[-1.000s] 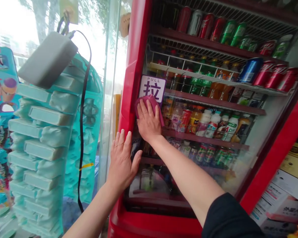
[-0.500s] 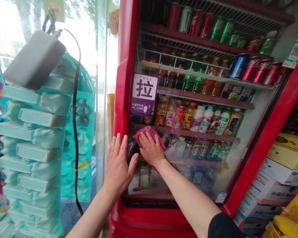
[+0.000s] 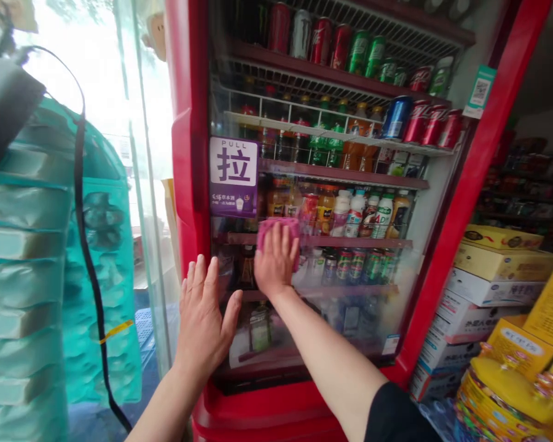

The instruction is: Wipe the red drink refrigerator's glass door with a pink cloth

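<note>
A pink cloth [image 3: 280, 232] lies pressed against the glass door [image 3: 313, 319] of a red drinks fridge. My right hand [image 3: 275, 258] is spread over the cloth and holds it to the glass, just below a shelf of bottles. Left of it, my left hand [image 3: 206, 316] is flat with fingers stretched and thumb apart, resting at the red door frame [image 3: 188, 184] with nothing in it. A purple and white PULL sticker [image 3: 233, 178] is on the glass above both hands. Part of the cloth is hidden under my right palm.
Teal plastic packs [image 3: 23, 294] hang at the left beside a black cable [image 3: 90, 258] and a grey box [image 3: 4, 110]. Stacked cartons [image 3: 483, 294] and a yellow-lidded tub [image 3: 502, 393] stand right of the fridge. Cans and bottles fill the shelves behind the glass.
My right hand has slid the cloth across the glass to the right and slightly up, away from the left frame. The camera view has swung right; my left hand remains at the frame.
</note>
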{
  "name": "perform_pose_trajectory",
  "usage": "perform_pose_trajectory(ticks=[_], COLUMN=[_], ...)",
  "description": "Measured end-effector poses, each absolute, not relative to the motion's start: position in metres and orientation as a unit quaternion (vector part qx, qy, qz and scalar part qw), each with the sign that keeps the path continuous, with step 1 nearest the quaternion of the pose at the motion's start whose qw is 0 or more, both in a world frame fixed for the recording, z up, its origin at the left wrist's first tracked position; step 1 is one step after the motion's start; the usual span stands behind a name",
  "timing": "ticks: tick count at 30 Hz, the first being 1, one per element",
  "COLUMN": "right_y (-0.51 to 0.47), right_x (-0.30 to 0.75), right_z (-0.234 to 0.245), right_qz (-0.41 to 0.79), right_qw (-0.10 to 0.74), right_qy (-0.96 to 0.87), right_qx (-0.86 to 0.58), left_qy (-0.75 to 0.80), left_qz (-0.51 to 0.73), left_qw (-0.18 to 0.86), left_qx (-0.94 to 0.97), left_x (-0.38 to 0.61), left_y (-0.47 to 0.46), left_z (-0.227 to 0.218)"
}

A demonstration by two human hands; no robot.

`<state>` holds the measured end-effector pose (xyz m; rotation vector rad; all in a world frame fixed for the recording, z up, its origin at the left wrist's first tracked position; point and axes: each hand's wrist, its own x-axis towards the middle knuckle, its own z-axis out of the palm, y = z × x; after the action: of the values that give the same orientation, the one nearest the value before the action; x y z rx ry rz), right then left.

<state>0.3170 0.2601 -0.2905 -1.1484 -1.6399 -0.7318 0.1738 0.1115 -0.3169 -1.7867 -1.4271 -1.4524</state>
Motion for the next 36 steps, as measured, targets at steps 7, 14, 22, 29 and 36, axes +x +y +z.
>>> perform_pose_trajectory(ticks=[7, 14, 22, 29, 36], right_y=[0.253, 0.279, 0.297, 0.286, 0.263], right_x=[0.297, 0.4, 0.546, 0.509, 0.45], right_z=[-0.297, -0.308, -0.299, -0.285, -0.305], right_qz=[-0.375, -0.364, -0.323, -0.285, -0.383], right_qw=[0.333, 0.409, 0.586, 0.605, 0.339], right_qy=[-0.823, -0.739, -0.459, -0.475, -0.785], right_qx=[-0.269, -0.392, -0.585, -0.572, -0.351], left_qy=[-0.513, -0.498, -0.476, -0.466, -0.438], left_qz=[-0.5, -0.488, -0.493, -0.506, -0.491], left_qw=[0.213, 0.196, 0.183, 0.178, 0.189], left_qx=[-0.664, -0.689, -0.705, -0.704, -0.729], left_x=[0.187, 0.221, 0.249, 0.269, 0.306], left_y=[0.131, 0.157, 0.157, 0.149, 0.16], left_z=[-0.317, -0.326, -0.33, -0.314, -0.312])
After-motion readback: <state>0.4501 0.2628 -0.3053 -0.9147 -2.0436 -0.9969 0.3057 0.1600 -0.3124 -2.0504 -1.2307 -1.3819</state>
